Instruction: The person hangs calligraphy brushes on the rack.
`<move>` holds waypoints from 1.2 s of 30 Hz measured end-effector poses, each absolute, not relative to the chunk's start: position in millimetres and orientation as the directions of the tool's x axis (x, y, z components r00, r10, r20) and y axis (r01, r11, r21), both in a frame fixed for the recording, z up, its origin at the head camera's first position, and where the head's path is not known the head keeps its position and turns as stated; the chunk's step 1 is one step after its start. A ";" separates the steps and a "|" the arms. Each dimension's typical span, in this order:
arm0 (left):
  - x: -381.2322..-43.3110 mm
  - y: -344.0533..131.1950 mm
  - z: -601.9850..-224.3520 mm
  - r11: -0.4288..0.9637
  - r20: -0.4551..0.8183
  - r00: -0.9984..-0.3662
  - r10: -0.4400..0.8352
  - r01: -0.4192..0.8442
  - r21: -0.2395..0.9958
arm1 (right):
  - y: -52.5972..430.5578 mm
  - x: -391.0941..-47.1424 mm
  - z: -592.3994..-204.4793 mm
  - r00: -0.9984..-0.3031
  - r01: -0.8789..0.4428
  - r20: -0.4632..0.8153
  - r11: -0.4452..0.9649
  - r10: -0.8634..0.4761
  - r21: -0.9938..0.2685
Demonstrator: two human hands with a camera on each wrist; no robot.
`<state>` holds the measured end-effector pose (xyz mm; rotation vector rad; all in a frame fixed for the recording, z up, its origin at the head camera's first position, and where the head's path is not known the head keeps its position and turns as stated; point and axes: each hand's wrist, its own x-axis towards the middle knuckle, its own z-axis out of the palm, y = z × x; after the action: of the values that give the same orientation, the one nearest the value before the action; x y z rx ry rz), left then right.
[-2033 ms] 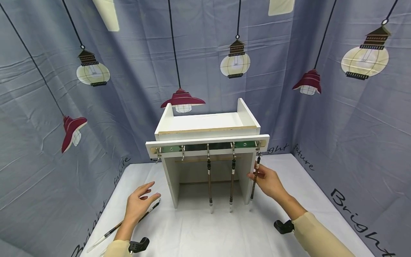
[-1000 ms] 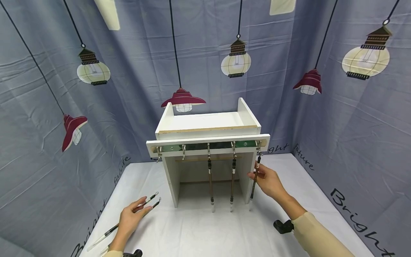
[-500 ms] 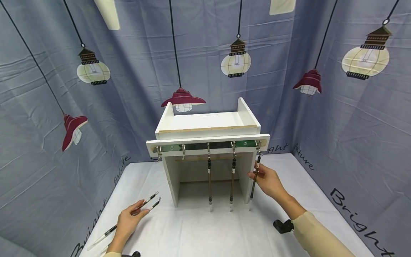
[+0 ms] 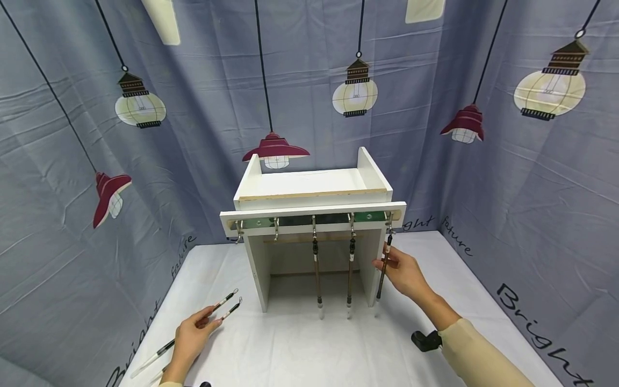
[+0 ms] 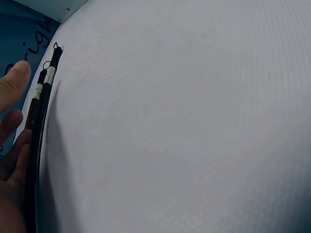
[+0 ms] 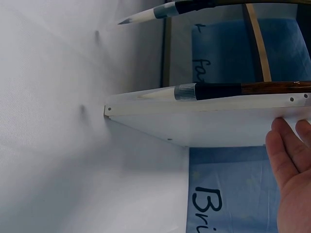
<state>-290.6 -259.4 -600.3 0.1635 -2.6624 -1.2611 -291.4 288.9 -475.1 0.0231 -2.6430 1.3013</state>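
The left hand [image 4: 191, 333], half open with no grip evident, sits over 2 brushes [image 4: 231, 310] on the counter [image 4: 290, 355]; their closeness could make it catch both. The right hand [image 4: 403, 275], fingers extended at the shelf [image 6: 184, 124], grips nothing and could jostle the adjacent hanging brush [image 4: 383, 277] loose.

A hanging calligraphy brush [image 6: 218, 91] is brown, black and grey, cream-tipped; the shelf unit [image 4: 309, 183], white; the curtain [image 4: 208, 107], blue-grey, printed with maroon and cream lamps [image 4: 274, 146].
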 end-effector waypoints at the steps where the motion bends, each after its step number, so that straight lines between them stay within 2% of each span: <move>1: -290.4 -259.2 -600.1 0.635 0.131 -0.974 -0.182 -0.015 0.773 | 288.9 -291.4 -475.2 -0.980 -0.102 0.184 0.614 0.071 -0.783; 10: -287.6 -256.2 -600.7 0.664 0.160 -0.970 -0.180 0.000 0.747 | 289.0 -291.3 -477.2 -0.982 -0.094 0.176 0.615 0.074 -0.783; 22: -289.7 -252.2 -602.7 0.702 0.133 -0.976 -0.171 -0.026 0.712 | 289.1 -289.6 -476.2 -0.977 -0.121 0.204 0.615 0.067 -0.779; 36: -292.0 -248.5 -601.1 0.748 0.179 -0.967 -0.180 -0.017 0.664 | 287.9 -289.4 -476.7 -0.979 -0.109 0.193 0.614 0.073 -0.782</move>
<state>-292.0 -248.5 -601.1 0.1553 -2.7156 -1.0287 -289.4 287.9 -476.7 0.0297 -2.6327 1.2967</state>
